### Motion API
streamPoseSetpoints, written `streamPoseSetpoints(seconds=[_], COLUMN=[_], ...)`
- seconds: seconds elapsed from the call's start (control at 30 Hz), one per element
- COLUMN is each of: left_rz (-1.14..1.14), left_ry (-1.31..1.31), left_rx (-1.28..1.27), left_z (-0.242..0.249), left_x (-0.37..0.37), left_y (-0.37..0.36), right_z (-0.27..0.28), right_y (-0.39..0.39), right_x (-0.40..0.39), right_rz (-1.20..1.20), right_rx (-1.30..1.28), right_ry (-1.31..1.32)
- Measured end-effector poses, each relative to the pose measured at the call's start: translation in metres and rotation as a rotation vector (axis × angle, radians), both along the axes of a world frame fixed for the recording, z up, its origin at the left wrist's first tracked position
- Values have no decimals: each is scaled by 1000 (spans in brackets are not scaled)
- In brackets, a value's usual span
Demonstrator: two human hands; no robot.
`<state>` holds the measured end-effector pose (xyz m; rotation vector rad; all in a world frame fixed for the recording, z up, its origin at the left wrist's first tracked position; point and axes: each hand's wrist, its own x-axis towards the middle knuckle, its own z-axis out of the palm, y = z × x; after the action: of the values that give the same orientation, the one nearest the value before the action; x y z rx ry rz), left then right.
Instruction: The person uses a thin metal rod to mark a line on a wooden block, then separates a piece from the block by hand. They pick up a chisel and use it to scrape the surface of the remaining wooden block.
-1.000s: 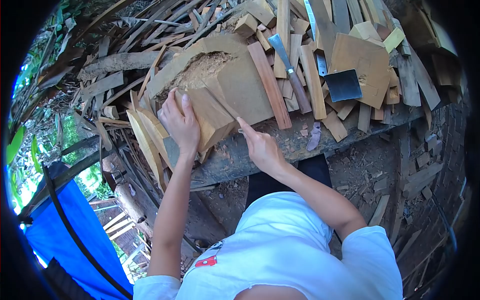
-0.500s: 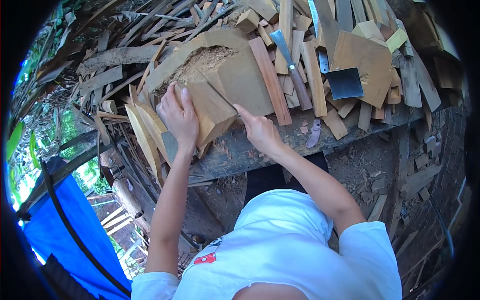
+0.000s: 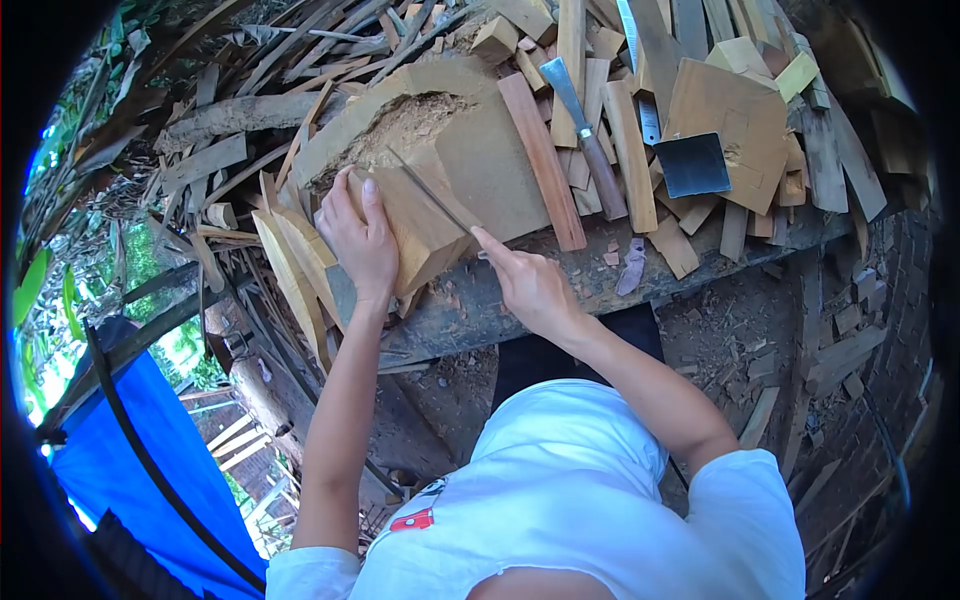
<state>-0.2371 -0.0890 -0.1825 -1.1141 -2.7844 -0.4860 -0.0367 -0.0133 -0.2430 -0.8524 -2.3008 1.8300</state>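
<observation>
A pale wooden block with angled faces sits at the near side of a large wooden chopping block, in front of the person. A thin, narrow blade lies slantwise across the top of the smaller block. The right hand grasps this blade at its near end, index finger stretched along it; the palm hides any handle. The left hand grips the smaller block at its left side, thumb on the top face and fingers over the edge.

Beyond, the chopping block has a rough hollow with wood chips in it. Curved boards stand just left of the left hand. To the right lie a reddish wood strip, a broad-bladed tool with a wooden handle, and a black square plate against a tan wooden slab. Offcuts heap up behind, and a blue tarp hangs at lower left.
</observation>
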Motion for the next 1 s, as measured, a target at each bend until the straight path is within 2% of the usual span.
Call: streamPoseSetpoints(seconds=[0.1, 0.2, 0.3, 0.37, 0.53, 0.67, 0.73, 0.83, 0.9, 1.0], left_rz=[22, 22, 6, 14, 21, 71, 80, 100, 86, 49], left_ry=[-47, -28, -13, -32, -67, -64, -69, -100, -59, -38], left_rx=[25, 7, 17, 20, 54, 122, 97, 127, 105, 95], left_z=[5, 3, 0, 2, 4, -4, 0, 1, -2, -4], left_x=[5, 3, 1, 1, 2, 1, 2, 4, 1, -1], left_y=[3, 2, 1, 2, 0, 1, -5, 2, -1, -3], right_z=[-17, -23, -15, 1, -10, 15, 35, 9, 5, 29], right_y=[-2, 4, 0, -4, 21, 29, 23, 36, 38, 38], right_x=[-5, -25, -15, 0, -40, -22, -9, -43, -48, -30], right_rz=[-4, 12, 27, 3, 27, 90, 104, 139, 136, 170], right_rx=[7, 77, 75, 61, 43, 23, 35, 46, 61, 7], right_ry=[39, -32, -36, 119, 11, -22, 72, -47, -31, -22])
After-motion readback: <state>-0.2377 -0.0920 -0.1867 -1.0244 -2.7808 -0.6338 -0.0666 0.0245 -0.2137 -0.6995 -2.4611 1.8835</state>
